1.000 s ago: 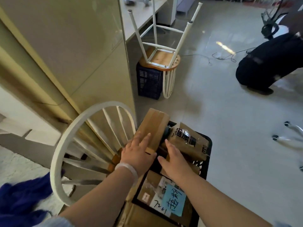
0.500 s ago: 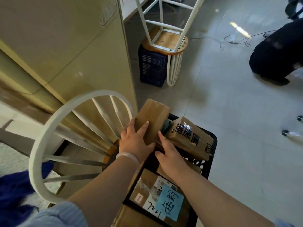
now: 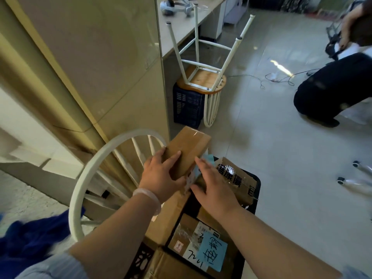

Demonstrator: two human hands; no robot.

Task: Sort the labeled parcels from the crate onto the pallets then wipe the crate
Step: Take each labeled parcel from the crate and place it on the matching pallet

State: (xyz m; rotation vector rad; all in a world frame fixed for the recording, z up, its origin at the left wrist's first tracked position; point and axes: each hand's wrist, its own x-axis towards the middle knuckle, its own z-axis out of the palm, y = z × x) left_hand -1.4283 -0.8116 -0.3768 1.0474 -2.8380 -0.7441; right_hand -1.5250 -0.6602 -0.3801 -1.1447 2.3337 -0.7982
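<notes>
Two hands work over the black crate (image 3: 258, 191), which is packed with cardboard parcels. A long brown box (image 3: 189, 150) rises tilted from the crate's far left corner. A printed box (image 3: 238, 183) lies in its far right corner, and a taped parcel (image 3: 188, 237) bearing a blue note (image 3: 212, 251) lies at its near end. The left hand (image 3: 161, 178) grips the long brown box, while the right hand (image 3: 213, 188) presses straight-fingered against its side.

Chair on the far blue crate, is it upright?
No, the chair sits inverted on the blue crate, seat down and legs pointing up.
</notes>
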